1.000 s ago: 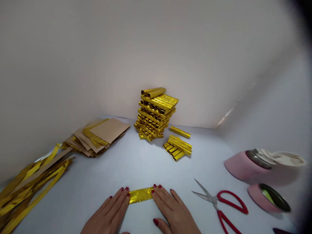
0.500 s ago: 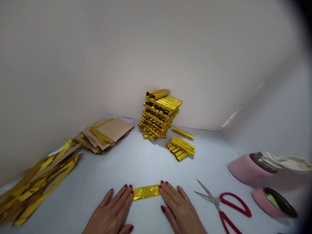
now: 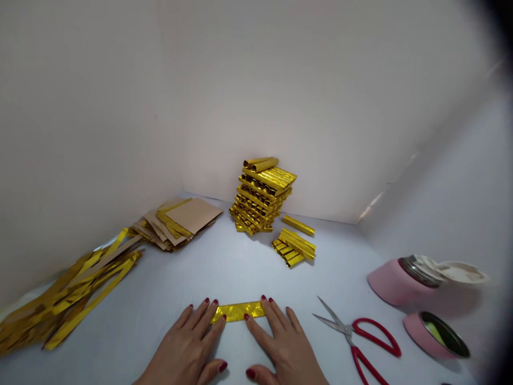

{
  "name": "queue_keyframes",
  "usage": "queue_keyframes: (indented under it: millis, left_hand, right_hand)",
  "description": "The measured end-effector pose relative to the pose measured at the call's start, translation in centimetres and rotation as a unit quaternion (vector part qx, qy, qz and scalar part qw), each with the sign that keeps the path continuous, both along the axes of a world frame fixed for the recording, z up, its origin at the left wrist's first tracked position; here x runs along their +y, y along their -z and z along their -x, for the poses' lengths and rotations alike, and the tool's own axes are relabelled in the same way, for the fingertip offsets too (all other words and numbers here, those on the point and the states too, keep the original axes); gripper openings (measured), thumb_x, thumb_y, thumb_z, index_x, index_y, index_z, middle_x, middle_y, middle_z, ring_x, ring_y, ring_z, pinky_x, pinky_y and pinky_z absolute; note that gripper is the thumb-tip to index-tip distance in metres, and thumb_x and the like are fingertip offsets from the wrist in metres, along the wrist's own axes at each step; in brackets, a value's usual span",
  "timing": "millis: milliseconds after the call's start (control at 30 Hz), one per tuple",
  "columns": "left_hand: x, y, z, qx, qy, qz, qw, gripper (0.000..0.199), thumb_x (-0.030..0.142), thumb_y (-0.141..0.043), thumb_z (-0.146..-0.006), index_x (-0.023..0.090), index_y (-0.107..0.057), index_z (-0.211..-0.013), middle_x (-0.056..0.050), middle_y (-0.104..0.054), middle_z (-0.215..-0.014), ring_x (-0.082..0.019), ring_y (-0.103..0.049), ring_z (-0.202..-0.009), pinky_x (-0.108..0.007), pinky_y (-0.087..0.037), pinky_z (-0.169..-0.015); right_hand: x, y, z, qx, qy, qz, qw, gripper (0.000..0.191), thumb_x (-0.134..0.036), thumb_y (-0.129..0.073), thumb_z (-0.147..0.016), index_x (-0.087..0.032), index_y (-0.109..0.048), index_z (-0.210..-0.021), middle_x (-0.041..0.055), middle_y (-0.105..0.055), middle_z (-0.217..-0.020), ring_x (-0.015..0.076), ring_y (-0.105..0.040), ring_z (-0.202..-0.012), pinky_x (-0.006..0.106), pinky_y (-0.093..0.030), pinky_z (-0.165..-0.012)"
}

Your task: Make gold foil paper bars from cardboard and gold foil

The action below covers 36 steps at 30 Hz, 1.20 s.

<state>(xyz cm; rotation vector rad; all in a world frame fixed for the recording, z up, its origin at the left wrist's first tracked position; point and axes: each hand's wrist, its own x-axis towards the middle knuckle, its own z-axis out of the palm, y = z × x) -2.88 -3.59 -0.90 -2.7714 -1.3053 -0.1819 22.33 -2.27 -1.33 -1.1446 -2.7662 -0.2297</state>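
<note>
A flat strip of shiny gold foil paper [image 3: 239, 312] lies crosswise on the white tabletop in front of me. My left hand [image 3: 190, 342] rests palm down with its fingers spread, fingertips on the strip's left end. On the right end lie the fingertips of my right hand [image 3: 282, 342], also flat and spread, its index finger on the strip's near edge. Both thumbs point inward, below the strip and apart from each other. To the right of my right hand, scissors [image 3: 348, 329] with red handles lie with their blades apart.
Behind stands a stack of gold paper tubes [image 3: 260, 198], with a smaller pile of tubes [image 3: 294, 247] and a single tube [image 3: 298, 225] beside it. Brown-backed sheets [image 3: 194, 215] and loose gold strips [image 3: 80, 289] lie left. A pink flask [image 3: 395, 280] and pink cup [image 3: 420, 331] stand right.
My hands have shifted slightly on the strip. The index fingers now spread apart from the others onto its near edge, and my right thumb has moved inward. The view has turned slightly.
</note>
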Motion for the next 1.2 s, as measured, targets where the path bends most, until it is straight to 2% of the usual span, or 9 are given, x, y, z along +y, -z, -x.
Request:
queue_keyframes:
  millis: [133, 367, 567, 700, 767, 867, 967, 1067, 1200]
  left_hand:
    - [-0.2, 0.5, -0.7, -0.014, -0.018, -0.009, 1.0, 0.059, 0.051, -0.064, -0.08, 0.02, -0.054, -0.13, -0.019, -0.055, -0.13, -0.039, -0.055, -0.115, -0.048, -0.048, -0.088]
    - [-0.4, 1.6, 0.6, -0.008, 0.008, -0.088, 0.996, 0.052, 0.048, -0.056, -0.087, 0.021, -0.051, -0.131, -0.013, -0.054, -0.132, -0.03, -0.056, -0.115, -0.038, -0.049, -0.085]
    - [-0.2, 1.6, 0.9, -0.002, 0.032, -0.132, 0.991, 0.052, 0.047, -0.052, -0.089, 0.019, -0.049, -0.132, -0.012, -0.054, -0.132, -0.028, -0.057, -0.114, -0.035, -0.049, -0.083]
    - [0.3, 1.6, 0.5, -0.049, 0.021, -0.111, 0.992, 0.036, 0.038, -0.05, -0.092, 0.02, -0.057, -0.123, -0.01, -0.061, -0.125, -0.029, -0.06, -0.108, -0.038, -0.051, -0.079]
    - [0.8, 1.6, 0.1, -0.104, 0.0, -0.09, 0.99, 0.027, 0.03, -0.042, -0.097, 0.022, -0.061, -0.113, -0.009, -0.065, -0.119, -0.028, -0.062, -0.104, -0.039, -0.052, -0.078]
    - [1.5, 1.5, -0.5, -0.192, -0.027, -0.009, 0.981, 0.029, 0.02, -0.035, -0.098, 0.023, -0.064, -0.101, -0.007, -0.066, -0.104, -0.023, -0.063, -0.09, -0.036, -0.052, -0.075]
    - [2.1, 1.5, -0.9, -0.248, -0.037, 0.043, 0.967, 0.021, 0.018, -0.041, -0.096, 0.021, -0.061, -0.102, -0.006, -0.063, -0.095, -0.021, -0.061, -0.082, -0.033, -0.052, -0.07]
    - [2.3, 1.7, -0.8, -0.278, -0.048, 0.033, 0.959, 0.018, 0.021, -0.047, -0.094, 0.021, -0.058, -0.108, -0.006, -0.061, -0.096, -0.022, -0.059, -0.084, -0.034, -0.051, -0.071]
    - [2.3, 1.8, -0.6, -0.275, -0.039, 0.04, 0.96, 0.016, 0.022, -0.043, -0.096, 0.022, -0.059, -0.101, -0.005, -0.061, -0.09, -0.021, -0.059, -0.078, -0.032, -0.05, -0.065]
  right_hand:
    - [-0.2, -0.3, 0.8, -0.005, 0.007, -0.027, 1.0, 0.074, -0.069, -0.058, -0.072, -0.024, -0.054, -0.13, 0.0295, -0.056, -0.122, 0.0463, -0.057, -0.106, 0.061, -0.054, -0.07]
    - [0.1, 0.6, -1.4, -0.024, 0.017, -0.026, 0.999, 0.049, -0.028, -0.057, -0.084, -0.016, -0.051, -0.13, 0.0126, -0.047, -0.135, 0.0352, -0.058, -0.112, 0.056, -0.056, -0.076]
    - [0.2, 1.1, -2.0, 0.015, 0.023, 0.015, 1.0, 0.052, -0.019, -0.054, -0.083, -0.012, -0.045, -0.134, 0.0112, -0.047, -0.136, 0.0329, -0.056, -0.115, 0.054, -0.055, -0.08]
    - [0.7, 0.7, -1.9, 0.123, 0.052, 0.072, 0.988, 0.042, -0.014, -0.05, -0.088, -0.023, -0.05, -0.129, 0.0055, -0.057, -0.131, 0.0277, -0.057, -0.115, 0.053, -0.05, -0.088]
    - [1.1, 0.5, -1.6, 0.21, 0.071, 0.089, 0.971, 0.034, -0.013, -0.048, -0.09, -0.023, -0.056, -0.121, 0.0051, -0.064, -0.122, 0.024, -0.06, -0.109, 0.047, -0.05, -0.09]
    - [1.6, 0.7, -1.0, 0.31, 0.086, 0.103, 0.941, 0.03, -0.01, -0.049, -0.088, -0.021, -0.058, -0.115, 0.0067, -0.068, -0.106, 0.0212, -0.062, -0.097, 0.038, -0.053, -0.083]
    - [1.8, 1.0, -0.7, 0.342, 0.09, 0.106, 0.929, 0.033, -0.006, -0.05, -0.085, -0.021, -0.058, -0.113, 0.0072, -0.064, -0.098, 0.0211, -0.06, -0.089, 0.036, -0.053, -0.078]
    - [1.8, 1.0, -0.7, 0.353, 0.086, 0.112, 0.925, 0.033, -0.004, -0.051, -0.084, -0.021, -0.057, -0.111, 0.0069, -0.06, -0.096, 0.021, -0.058, -0.089, 0.036, -0.052, -0.077]
    - [1.6, 0.6, -0.7, 0.36, 0.079, 0.116, 0.922, 0.025, -0.004, -0.05, -0.084, -0.021, -0.057, -0.1, 0.0064, -0.058, -0.092, 0.0209, -0.057, -0.086, 0.034, -0.051, -0.074]
